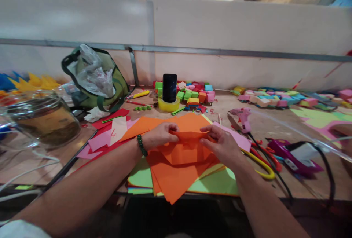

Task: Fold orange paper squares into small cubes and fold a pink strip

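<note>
An orange sheet (187, 152) is held up between my two hands, its upper edge bent over. My left hand (162, 135), below a green bead bracelet, pinches the sheet's upper left edge. On the right, my right hand (218, 142) has thumb and fingers closed on the sheet's other side. More orange paper (173, 183) lies beneath, on top of light green sheets (214, 183). Pink sheets (100, 141) and red paper lie to the left.
A black phone (169, 87) stands in a yellow tape roll (169, 105), near colorful paper blocks (192, 95). At right are a pink glue gun (243, 119), yellow-handled scissors (261, 166) and a purple device (294, 157). A glass jar (45, 120) and green bag (118, 84) stand left.
</note>
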Demonstrator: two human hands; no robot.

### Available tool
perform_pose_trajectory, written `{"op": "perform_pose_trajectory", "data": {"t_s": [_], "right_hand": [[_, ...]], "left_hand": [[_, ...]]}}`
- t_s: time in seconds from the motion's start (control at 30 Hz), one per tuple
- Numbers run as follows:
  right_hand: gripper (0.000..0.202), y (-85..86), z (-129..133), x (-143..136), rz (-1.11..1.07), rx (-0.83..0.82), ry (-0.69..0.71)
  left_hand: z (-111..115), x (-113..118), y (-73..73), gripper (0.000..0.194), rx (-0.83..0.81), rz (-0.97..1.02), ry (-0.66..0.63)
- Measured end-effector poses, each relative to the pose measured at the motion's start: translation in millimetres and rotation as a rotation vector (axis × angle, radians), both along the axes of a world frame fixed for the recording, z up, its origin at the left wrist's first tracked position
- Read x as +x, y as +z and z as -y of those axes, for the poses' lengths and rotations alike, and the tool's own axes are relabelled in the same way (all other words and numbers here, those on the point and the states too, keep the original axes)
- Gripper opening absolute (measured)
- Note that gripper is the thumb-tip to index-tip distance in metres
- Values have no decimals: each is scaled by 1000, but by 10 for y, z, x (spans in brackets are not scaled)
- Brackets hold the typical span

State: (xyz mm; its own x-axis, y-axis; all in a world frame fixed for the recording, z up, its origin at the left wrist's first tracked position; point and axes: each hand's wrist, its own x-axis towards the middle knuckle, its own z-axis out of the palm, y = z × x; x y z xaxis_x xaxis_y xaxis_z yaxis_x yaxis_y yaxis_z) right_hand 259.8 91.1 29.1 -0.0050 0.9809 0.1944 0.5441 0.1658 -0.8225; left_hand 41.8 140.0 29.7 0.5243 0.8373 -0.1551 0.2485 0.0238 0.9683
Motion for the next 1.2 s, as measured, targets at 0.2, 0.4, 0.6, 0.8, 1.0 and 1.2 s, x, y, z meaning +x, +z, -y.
{"op": "perform_pose_trajectory", "data": {"t_s": [0.2,0.4,0.6,0.8,1.0,1.2], "right_hand": [[14,-19,15,-40,62,122,-3],[11,9,52,-65,111,215,-21],[14,85,127,-47,69,238,-69],[16,66,321,1,-80,143,-68],[21,97,462,-15,-190,207,14],[39,87,542,-77,-217,174,-128]], "left_hand": [[71,38,-21,11,225,-107,-132],[115,79,-16,15,295,-29,-140],[80,94,-81,17,194,194,-58],[266,129,19,7,367,233,-182],[443,148,64,14,584,167,-232],[468,147,39,16,627,85,-202]]}}
